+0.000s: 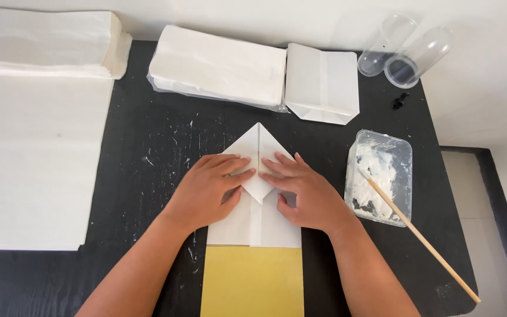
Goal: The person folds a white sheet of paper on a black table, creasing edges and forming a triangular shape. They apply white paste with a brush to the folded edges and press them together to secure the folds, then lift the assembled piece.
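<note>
While you press both palms flat, the fold is partly made and not yet glued shut.

Nearest you, the yellow sheet (252,280) lies under the white paper bag (253,223); your left hand (206,191) and right hand (303,191), fingers spread and grasping nothing, hold its pointed flaps down mid-surface (142,170). Judging by that, the creasing looks done and pasting remains: the paste tub (382,176) with its wooden stick (421,238) sits untouched to your right. Beyond, one finished bag (323,82) lies beside the wrapped paper stack (218,67).

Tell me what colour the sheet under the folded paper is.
Mustard yellow sheet, seen in the head view, below the white folded paper.
</note>
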